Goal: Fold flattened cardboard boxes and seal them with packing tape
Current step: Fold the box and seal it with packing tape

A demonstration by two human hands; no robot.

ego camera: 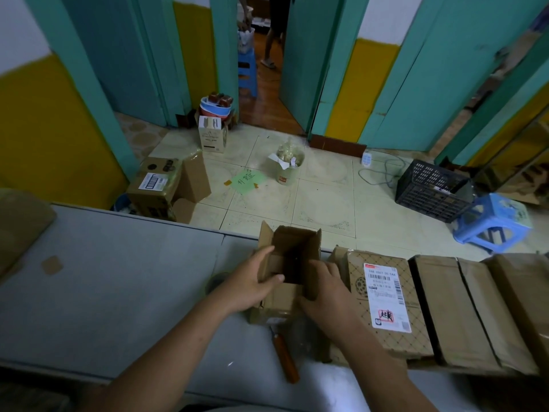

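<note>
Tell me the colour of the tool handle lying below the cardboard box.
Orange-brown; the head view shows the handle below the cardboard box.

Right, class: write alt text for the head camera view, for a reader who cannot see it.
A person's left hand and right hand hold a small open cardboard box upright on a grey table. An orange-handled tool lies nearer the person, and flattened cardboard boxes lie to the right.
</note>
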